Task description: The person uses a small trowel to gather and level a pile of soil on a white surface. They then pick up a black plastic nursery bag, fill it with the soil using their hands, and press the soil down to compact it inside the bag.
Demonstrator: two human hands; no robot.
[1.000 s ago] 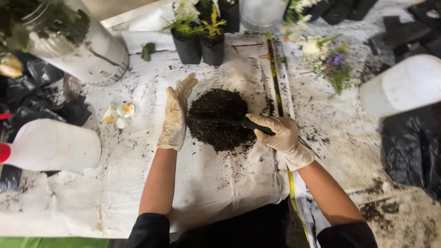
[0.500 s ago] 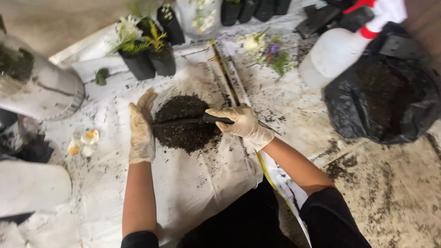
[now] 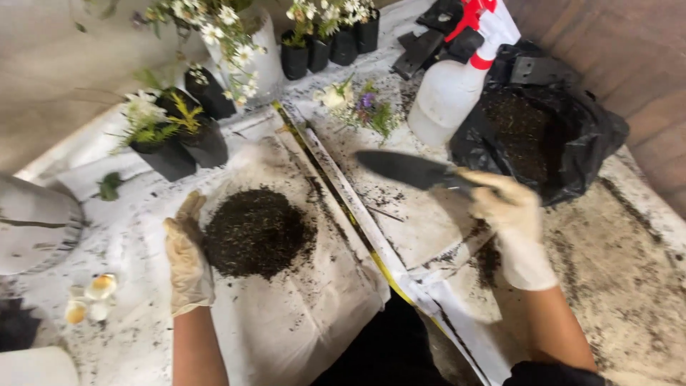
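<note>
Trowel (image 3: 409, 170) now off soil heap (image 3: 256, 232)

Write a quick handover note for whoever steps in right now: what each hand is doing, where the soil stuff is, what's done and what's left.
Left hand, gloved, rests flat against the soil pile on the white sheet.
Right hand, gloved, holds a dark trowel in the air, blade empty, pointing left, beside the black soil bag.
Done: one heap of soil on the sheet.
Left: small black pots with flowers stand behind the pile; spray bottle is beside the bag.
</note>
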